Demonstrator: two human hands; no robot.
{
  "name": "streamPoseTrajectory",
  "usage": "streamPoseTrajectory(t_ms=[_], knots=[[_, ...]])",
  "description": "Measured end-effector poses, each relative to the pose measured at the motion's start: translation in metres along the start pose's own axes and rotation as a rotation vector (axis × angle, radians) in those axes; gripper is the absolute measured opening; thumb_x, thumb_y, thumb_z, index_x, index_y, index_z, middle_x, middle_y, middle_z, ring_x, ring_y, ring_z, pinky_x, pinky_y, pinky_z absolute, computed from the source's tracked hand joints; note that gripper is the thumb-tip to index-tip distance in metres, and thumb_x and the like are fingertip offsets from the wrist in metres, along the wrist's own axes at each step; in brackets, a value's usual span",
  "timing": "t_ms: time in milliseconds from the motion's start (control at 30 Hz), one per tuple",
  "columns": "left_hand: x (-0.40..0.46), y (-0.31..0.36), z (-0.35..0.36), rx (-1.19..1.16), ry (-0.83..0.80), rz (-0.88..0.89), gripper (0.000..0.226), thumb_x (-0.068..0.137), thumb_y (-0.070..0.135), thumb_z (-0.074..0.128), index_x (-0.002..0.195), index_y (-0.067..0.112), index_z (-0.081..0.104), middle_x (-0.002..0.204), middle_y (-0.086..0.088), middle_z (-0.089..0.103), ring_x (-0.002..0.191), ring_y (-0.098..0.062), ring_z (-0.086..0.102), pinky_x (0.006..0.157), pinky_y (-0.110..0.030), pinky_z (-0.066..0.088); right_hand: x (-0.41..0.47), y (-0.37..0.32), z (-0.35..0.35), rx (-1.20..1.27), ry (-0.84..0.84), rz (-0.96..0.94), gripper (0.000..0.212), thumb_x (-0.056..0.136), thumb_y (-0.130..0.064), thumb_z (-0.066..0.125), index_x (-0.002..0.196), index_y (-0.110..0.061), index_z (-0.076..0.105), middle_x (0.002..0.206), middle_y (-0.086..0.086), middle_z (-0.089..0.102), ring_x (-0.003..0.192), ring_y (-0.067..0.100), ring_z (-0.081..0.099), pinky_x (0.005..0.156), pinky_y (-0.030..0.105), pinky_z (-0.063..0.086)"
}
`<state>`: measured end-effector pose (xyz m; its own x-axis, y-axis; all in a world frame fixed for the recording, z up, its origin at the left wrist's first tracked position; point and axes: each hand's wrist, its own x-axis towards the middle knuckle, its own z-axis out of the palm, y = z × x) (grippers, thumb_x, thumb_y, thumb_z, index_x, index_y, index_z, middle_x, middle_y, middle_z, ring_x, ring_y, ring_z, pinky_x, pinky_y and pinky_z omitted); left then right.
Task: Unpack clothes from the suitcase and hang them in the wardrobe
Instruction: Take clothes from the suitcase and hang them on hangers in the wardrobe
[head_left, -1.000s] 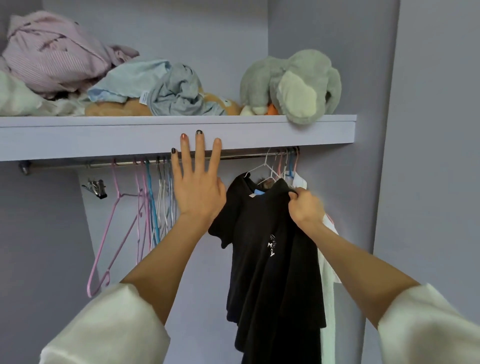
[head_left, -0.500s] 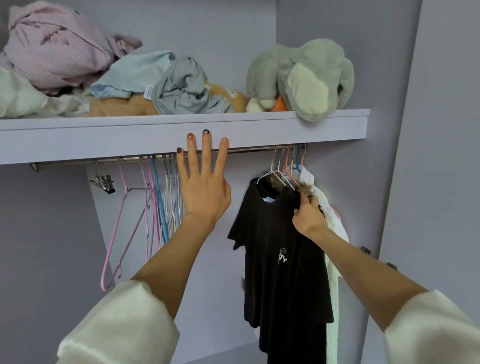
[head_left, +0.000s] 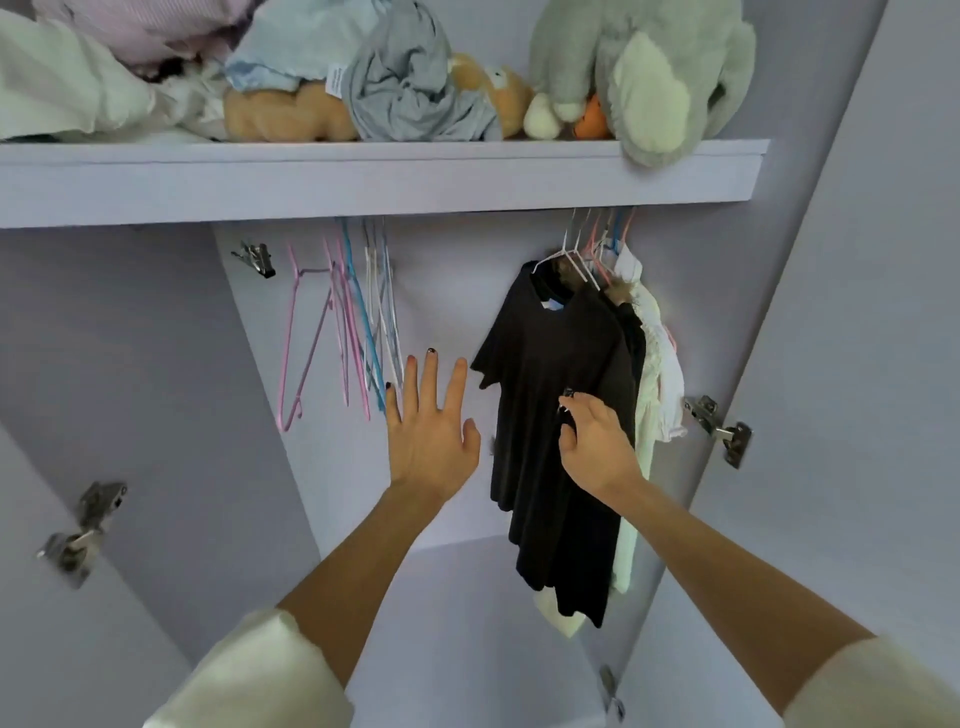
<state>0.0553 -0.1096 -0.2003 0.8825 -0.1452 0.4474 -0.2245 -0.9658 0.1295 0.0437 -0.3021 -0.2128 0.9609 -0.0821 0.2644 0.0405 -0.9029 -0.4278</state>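
Note:
A black T-shirt (head_left: 540, 395) hangs on a white hanger (head_left: 569, 255) at the right end of the wardrobe, under the lilac shelf (head_left: 374, 179). Behind it hang a dark garment and a white garment (head_left: 660, 374). My right hand (head_left: 597, 444) rests flat against the front of the black T-shirt, fingers loosely spread, gripping nothing. My left hand (head_left: 428, 426) is held up open, fingers apart, in the gap between the T-shirt and several empty pink, blue and white hangers (head_left: 353, 327). The suitcase is out of view.
On the shelf lie crumpled clothes (head_left: 400, 78), a brown plush toy (head_left: 291, 111) and a grey plush elephant (head_left: 649, 73). Metal door hinges (head_left: 719, 428) sit on the right wall and on the left door (head_left: 78, 535). A metal clip (head_left: 255, 257) hangs at the left.
Both hands have dropped from the rail height. My right hand let go of the T-shirt's shoulder and slid down its front. The view has tilted downward.

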Motion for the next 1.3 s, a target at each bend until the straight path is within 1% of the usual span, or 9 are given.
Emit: streamPoseTrajectory(t_ms=[167,333,767,867,933,967,1033,1100,1300], knots=[[-0.099,-0.016,0.011,-0.043,-0.185,-0.175,0.066,0.097,0.043,0.034,0.150,0.028,-0.002,0.159,-0.003,-0.004,0.146,-0.024,-0.006,0.118,-0.047,0.000,-0.064,-0.011,0.032,0.099,-0.165,-0.057,0.040,0.100,-0.022,0.038,0.140,-0.016,0.038,0.140,0.002,0.045,0.125,0.018,0.047,0.102,0.028,0.039],[-0.221,-0.026,0.025,-0.106,-0.266,-0.405,0.062,0.097,0.036,0.037,0.150,0.022,0.009,0.158,0.000,0.007,0.146,-0.021,0.001,0.118,-0.044,0.006,-0.146,-0.008,0.084,0.195,-0.432,-0.140,0.043,0.098,-0.023,0.040,0.141,-0.017,0.037,0.142,0.004,0.043,0.132,0.021,0.040,0.110,0.042,0.035],[-0.536,-0.105,-0.005,-0.139,-0.410,-1.006,0.053,0.093,0.030,0.044,0.143,0.019,0.033,0.145,-0.003,0.039,0.132,-0.024,0.038,0.109,-0.039,0.030,-0.383,-0.113,0.206,0.041,-1.078,-0.370,0.037,0.097,-0.019,0.035,0.131,-0.015,0.050,0.130,0.004,0.057,0.120,0.023,0.052,0.098,0.033,0.042],[-0.594,-0.141,-0.020,-0.124,-0.421,-1.143,0.047,0.093,0.028,0.045,0.138,0.018,0.040,0.140,-0.002,0.045,0.127,-0.024,0.043,0.104,-0.038,0.032,-0.428,-0.152,0.236,-0.030,-1.222,-0.449,0.028,0.095,-0.020,0.035,0.108,-0.020,0.060,0.108,0.005,0.064,0.104,0.028,0.057,0.088,0.034,0.046],[-0.634,-0.168,-0.029,-0.139,-0.407,-1.246,0.047,0.094,0.028,0.044,0.139,0.017,0.038,0.141,-0.004,0.043,0.128,-0.025,0.041,0.104,-0.040,0.033,-0.457,-0.182,0.254,-0.081,-1.287,-0.528,0.031,0.095,-0.018,0.032,0.071,-0.031,0.047,0.074,-0.006,0.051,0.074,0.019,0.050,0.067,0.028,0.040],[-0.660,-0.185,-0.032,-0.159,-0.400,-1.315,0.047,0.095,0.028,0.043,0.141,0.016,0.036,0.143,-0.005,0.041,0.130,-0.025,0.039,0.105,-0.041,0.033,-0.474,-0.202,0.267,-0.086,-1.327,-0.561,0.035,0.096,-0.017,0.031,0.068,-0.034,0.043,0.071,-0.010,0.045,0.069,0.014,0.045,0.062,0.024,0.036],[-0.693,-0.208,-0.033,-0.208,-0.394,-1.404,0.048,0.096,0.027,0.041,0.141,0.014,0.036,0.144,-0.007,0.039,0.131,-0.026,0.038,0.106,-0.042,0.034,-0.496,-0.225,0.286,-0.081,-1.390,-0.591,0.032,0.097,-0.019,0.031,0.095,-0.027,0.062,0.095,-0.003,0.061,0.089,0.017,0.055,0.076,0.026,0.043],[-0.747,-0.241,-0.021,-0.253,-0.364,-1.535,0.046,0.094,0.025,0.039,0.139,0.013,0.039,0.142,-0.009,0.041,0.129,-0.026,0.041,0.104,-0.042,0.036,-0.536,-0.257,0.335,-0.092,-1.463,-0.645,0.036,0.099,-0.019,0.030,0.124,-0.013,0.055,0.124,0.007,0.059,0.114,0.025,0.053,0.093,0.031,0.042],[-0.845,-0.279,0.059,-0.370,-0.413,-1.738,0.045,0.094,0.023,0.039,0.139,0.016,0.036,0.141,-0.008,0.039,0.126,-0.026,0.040,0.100,-0.041,0.039,-0.614,-0.274,0.458,-0.107,-1.557,-0.606,0.039,0.100,-0.019,0.029,0.136,-0.014,0.043,0.119,0.005,0.060,0.096,0.018,0.057,0.080,0.029,0.043]])
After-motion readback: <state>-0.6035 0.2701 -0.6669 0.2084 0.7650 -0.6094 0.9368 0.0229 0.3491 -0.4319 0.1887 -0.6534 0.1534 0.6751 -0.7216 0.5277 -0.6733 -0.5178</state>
